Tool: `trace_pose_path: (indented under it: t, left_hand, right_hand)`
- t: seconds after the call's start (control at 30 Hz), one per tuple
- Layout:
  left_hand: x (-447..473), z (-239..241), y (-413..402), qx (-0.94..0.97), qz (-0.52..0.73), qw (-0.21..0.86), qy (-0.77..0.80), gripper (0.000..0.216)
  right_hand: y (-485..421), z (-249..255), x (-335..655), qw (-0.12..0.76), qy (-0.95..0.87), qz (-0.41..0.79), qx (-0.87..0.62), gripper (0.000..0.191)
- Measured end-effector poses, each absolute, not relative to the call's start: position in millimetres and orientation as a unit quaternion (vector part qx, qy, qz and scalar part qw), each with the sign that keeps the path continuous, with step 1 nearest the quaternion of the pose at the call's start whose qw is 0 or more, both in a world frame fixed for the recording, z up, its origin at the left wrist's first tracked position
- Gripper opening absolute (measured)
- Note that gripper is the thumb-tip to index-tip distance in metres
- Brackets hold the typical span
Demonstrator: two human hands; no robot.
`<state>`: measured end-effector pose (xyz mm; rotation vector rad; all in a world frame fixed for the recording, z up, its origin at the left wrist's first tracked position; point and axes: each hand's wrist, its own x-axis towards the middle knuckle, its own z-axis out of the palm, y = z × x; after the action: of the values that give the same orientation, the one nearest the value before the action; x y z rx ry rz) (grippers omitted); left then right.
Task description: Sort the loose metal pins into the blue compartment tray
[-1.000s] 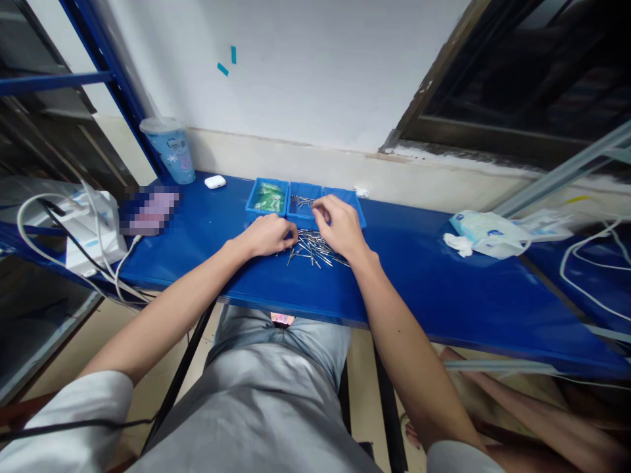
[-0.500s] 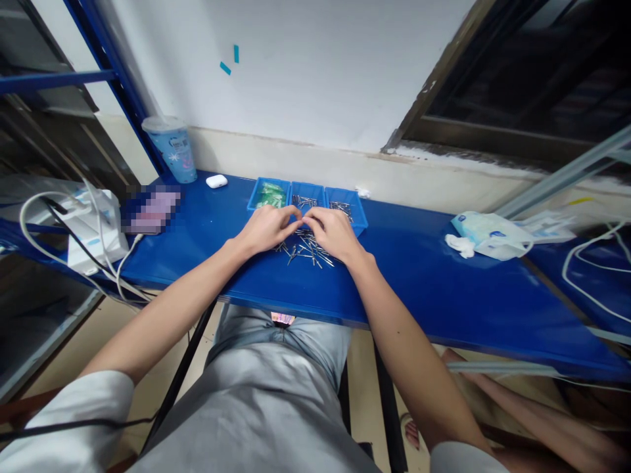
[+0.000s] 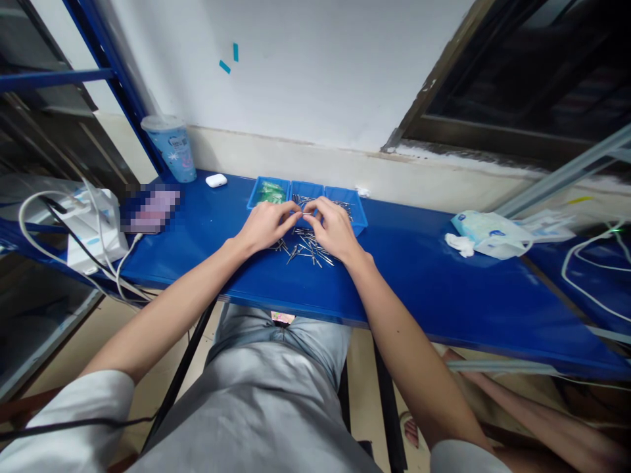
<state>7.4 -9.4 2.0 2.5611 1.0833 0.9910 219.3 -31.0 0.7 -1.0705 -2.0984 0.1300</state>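
Observation:
My left hand [image 3: 266, 226] and my right hand [image 3: 336, 230] meet fingertip to fingertip above the blue table [image 3: 414, 282]. Pinched between them is a thin metal pin [image 3: 307, 213], mostly covered by my fingers. Below my hands lies a loose pile of similar slim metal pins [image 3: 310, 249], some with a thicker end. Just behind stand three small blue bins in a row: the left bin [image 3: 251, 199] has green pieces in clear plastic, the middle bin [image 3: 308, 186] has metal pins, and the right bin [image 3: 361, 213] has metal pieces partly hidden by my right hand.
On the left are a blue cup [image 3: 172, 151], a white earphone case [image 3: 216, 180], a blurred-out phone [image 3: 155, 209] and a white power strip [image 3: 98, 230] with cables. A tissue pack [image 3: 490, 233] lies to the right. A wall rises behind the table; another person's leg shows lower right.
My right fingers have lifted and parted slightly from the left ones, so the metal pin between them now shows. My arms and the pile stay in place.

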Motion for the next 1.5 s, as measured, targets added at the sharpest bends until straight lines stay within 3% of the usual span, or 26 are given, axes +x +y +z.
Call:
trace_pose_path:
  t: [0.2, 0.33, 0.6, 0.8, 1.5]
  left_hand:
    - [7.8, 3.4, -10.0, 0.86, 0.342, 0.107, 0.363, 0.035]
    - [7.5, 3.4, -9.7, 0.855, 0.344, 0.105, 0.373, 0.036]
    - [7.3, 2.7, -9.2, 0.858, 0.34, 0.112, 0.369, 0.034]
    - [6.9, 2.7, -8.9, 0.858, 0.341, 0.111, 0.369, 0.035]
    - [8.0, 2.4, -8.5, 0.851, 0.353, 0.11, 0.374, 0.034]
  right_hand:
    - [-31.5, 1.4, 219.8, 0.391, -0.821, 0.05, -0.414, 0.022]
    - [-31.1, 1.2, 219.8, 0.395, -0.818, 0.045, -0.415, 0.013]
    - [-31.9, 1.2, 220.0, 0.379, -0.817, 0.027, -0.435, 0.02]
    - [-30.8, 0.1, 220.5, 0.372, -0.82, 0.023, -0.435, 0.011]
    - [-31.6, 2.1, 219.5, 0.393, -0.797, 0.0, -0.459, 0.023]
